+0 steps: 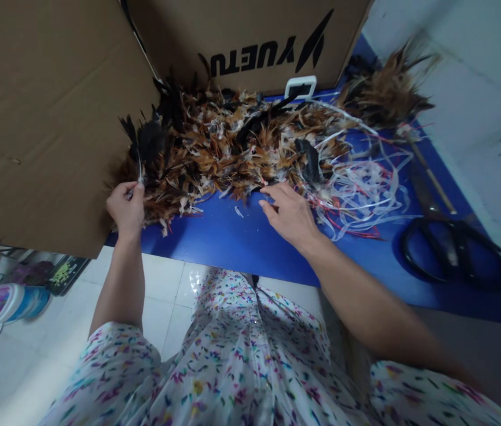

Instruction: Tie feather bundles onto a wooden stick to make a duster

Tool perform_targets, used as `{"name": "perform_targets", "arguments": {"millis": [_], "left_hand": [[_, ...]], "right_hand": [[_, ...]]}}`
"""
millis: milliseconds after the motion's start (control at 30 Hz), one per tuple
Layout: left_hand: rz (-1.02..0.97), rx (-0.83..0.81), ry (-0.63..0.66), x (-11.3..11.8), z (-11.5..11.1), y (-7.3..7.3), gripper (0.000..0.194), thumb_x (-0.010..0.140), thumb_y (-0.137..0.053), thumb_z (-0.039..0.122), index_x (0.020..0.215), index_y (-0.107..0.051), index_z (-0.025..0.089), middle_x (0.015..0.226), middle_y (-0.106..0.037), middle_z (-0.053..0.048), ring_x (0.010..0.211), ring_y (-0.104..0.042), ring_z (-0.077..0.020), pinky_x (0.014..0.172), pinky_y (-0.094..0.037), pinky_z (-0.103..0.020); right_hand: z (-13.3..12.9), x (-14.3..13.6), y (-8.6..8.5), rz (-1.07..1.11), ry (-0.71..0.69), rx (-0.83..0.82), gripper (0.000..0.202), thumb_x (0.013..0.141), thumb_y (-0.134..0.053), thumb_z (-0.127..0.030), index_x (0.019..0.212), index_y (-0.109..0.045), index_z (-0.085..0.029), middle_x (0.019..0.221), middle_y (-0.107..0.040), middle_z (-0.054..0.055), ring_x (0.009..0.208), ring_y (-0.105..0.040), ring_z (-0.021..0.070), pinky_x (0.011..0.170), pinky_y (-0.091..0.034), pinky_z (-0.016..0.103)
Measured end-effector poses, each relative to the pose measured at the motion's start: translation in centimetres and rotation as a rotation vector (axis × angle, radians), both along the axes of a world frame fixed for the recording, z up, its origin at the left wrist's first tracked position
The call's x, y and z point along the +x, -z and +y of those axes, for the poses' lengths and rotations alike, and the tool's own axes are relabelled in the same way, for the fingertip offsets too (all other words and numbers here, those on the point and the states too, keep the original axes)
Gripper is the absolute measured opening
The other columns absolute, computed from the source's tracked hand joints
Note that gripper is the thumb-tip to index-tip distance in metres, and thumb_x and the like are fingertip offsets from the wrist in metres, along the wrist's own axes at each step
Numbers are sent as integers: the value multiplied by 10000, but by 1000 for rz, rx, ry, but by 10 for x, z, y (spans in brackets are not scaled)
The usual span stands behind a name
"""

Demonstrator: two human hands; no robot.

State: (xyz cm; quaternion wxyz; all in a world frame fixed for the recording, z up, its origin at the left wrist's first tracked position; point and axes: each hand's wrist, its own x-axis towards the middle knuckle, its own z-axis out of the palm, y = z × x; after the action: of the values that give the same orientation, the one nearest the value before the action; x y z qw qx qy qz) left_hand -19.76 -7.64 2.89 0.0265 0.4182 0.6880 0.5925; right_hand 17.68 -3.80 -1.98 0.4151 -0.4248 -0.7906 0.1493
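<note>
A wide heap of brown and black feathers [233, 139] lies on the blue table [215, 236]. At the heap's left end my left hand [127, 204] pinches the pale quill of a dark feather [135, 145] that stands upright. My right hand [286, 210] is at the front edge of the heap, thumb and fingers apart, and nothing shows between them. Right of it lies a tangle of white and red plastic strips [366, 189]. A feather bundle on a stick [388, 94] rests at the back right.
Black-handled scissors [455, 251] lie on the right of the table. Cardboard boxes [46, 118] stand left and behind, with a white buckle-shaped piece [301, 87] near the back one. A bucket [10, 305] is on the floor at left; a wall [477, 106] borders the right.
</note>
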Motion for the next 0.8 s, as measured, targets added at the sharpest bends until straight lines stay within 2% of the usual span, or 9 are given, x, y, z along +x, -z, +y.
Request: {"name": "perform_targets", "arguments": {"millis": [67, 233, 333, 433, 600, 667, 733, 800], "left_hand": [[163, -71, -99, -10, 6, 0, 97, 807, -763, 143, 883, -736, 90, 678, -625, 35, 658, -530, -104, 665, -373, -225], [314, -259, -155, -13, 22, -1, 67, 836, -741, 153, 869, -729, 96, 740, -607, 17, 751, -527, -128, 788, -388, -241], [406, -383, -170, -9, 23, -4, 95, 857, -713, 200, 905, -715, 118, 779, -619, 0, 780, -544, -147, 842, -414, -264], [506, -411, -204, -8, 16, -7, 166, 887, -663, 244, 986, -717, 122, 905, -666, -49, 837, -564, -165, 900, -436, -288], [531, -300, -242, -1, 1, -12, 214, 915, -571, 191, 1036, -715, 90, 944, -698, -84, 844, -596, -163, 866, -475, -298], [542, -222, -175, 11, -5, -14, 231, 926, -533, 166, 1071, -696, 88, 946, -705, -76, 835, -615, -146, 815, -490, -275], [663, -125, -93, 32, -11, -15, 205, 911, -543, 138, 1043, -695, 100, 987, -706, -84, 910, -627, -154, 851, -499, -286], [774, -8, 37, 58, -16, -13, 169, 910, -560, 158, 989, -705, 121, 960, -711, -88, 920, -641, -171, 834, -512, -298]], "right_hand": [[0, 0, 0, -9, -1, -3, 268, 920, -556, -206, 1139, -703, -163, 1096, -671, 133, 918, -693, 251, 834, -626, 449], [0, 0, -3, -45, 14, -33, 280, 921, -565, -203, 1155, -706, -142, 1114, -676, 142, 944, -704, 261, 855, -622, 439], [-1, 0, -5, -65, 25, -52, 279, 933, -561, -217, 1163, -704, -150, 1127, -678, 137, 976, -702, 261, 861, -616, 422], [-3, -1, -7, -74, 30, -58, 276, 940, -557, -223, 1162, -702, -148, 1136, -683, 140, 1008, -698, 265, 853, -606, 400], [-2, 0, -9, -119, 27, -68, 212, 964, -514, -215, 1017, -714, -171, 975, -719, 100, 903, -696, 249, 861, -559, 405], [-3, 1, -9, -147, 1, -63, 214, 944, -500, -154, 994, -706, -177, 995, -713, 93, 901, -686, 236, 847, -542, 381], [-4, 1, -9, -171, -45, -51, 255, 916, -500, -103, 1061, -694, -182, 1124, -690, 102, 953, -675, 224, 835, -529, 352], [-5, 0, -10, -209, -110, -62, 263, 932, -499, -112, 1107, -685, -175, 1162, -684, 106, 991, -670, 218, 842, -519, 336]]}}
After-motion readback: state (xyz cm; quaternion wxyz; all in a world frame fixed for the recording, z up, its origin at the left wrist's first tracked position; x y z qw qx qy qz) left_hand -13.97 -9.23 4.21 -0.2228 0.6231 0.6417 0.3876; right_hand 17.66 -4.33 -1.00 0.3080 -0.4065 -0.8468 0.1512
